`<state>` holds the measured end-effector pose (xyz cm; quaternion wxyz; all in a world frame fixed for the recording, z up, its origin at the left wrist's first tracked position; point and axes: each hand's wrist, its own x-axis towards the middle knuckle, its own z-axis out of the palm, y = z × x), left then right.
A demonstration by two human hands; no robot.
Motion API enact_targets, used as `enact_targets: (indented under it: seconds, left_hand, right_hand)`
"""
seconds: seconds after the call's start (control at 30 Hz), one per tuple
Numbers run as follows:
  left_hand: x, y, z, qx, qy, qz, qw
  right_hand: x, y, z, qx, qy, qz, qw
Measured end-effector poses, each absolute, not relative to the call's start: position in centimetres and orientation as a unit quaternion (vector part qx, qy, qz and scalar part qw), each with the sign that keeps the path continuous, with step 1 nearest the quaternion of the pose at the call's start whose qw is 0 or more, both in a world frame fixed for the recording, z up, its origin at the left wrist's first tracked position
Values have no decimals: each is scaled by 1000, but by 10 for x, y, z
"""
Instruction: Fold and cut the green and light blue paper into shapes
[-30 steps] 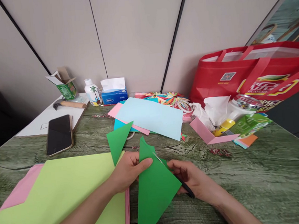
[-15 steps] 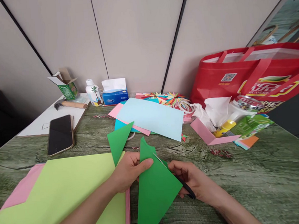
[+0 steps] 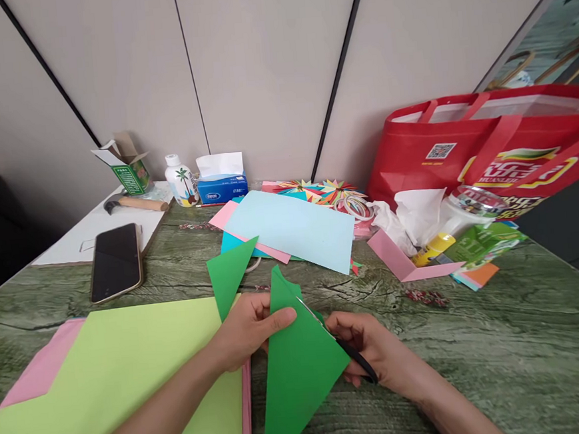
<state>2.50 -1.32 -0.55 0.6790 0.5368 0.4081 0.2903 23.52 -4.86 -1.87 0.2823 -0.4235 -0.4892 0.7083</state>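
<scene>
My left hand [image 3: 251, 330] pinches a green sheet of paper [image 3: 302, 376] near its left edge, thumb on top and fingers hidden beneath. In my right hand [image 3: 367, 344] is a pair of scissors [image 3: 358, 359] with black handles. Their blades lie along the sheet's slanted upper right edge, partly hidden by the paper. A narrow green flap stands at the top of the sheet beside the blade tips. Just behind my left hand lies a green paper triangle [image 3: 228, 275]. Under my left forearm is a stack of large sheets, a yellow-green sheet [image 3: 145, 362] on top.
Light blue paper [image 3: 290, 227] lies ahead over pink and blue sheets. On the left are a phone [image 3: 116, 263], a hammer [image 3: 141, 202], a bottle [image 3: 181, 182] and a tissue box [image 3: 222, 187]. A pink paper tray [image 3: 424, 272] and red bag [image 3: 424, 143] stand right.
The scissor blades have come closer together along the cut edge, and the flap at the top of the green sheet looks straighter. My hands have barely moved.
</scene>
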Motion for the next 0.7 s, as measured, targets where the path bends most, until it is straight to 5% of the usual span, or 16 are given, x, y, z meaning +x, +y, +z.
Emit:
enact_targets:
  seconds: [0.7]
  left_hand:
    - [30, -18, -4, 558, 447, 301, 631]
  right_hand:
    - [231, -48, -11, -434, -536, 660, 298]
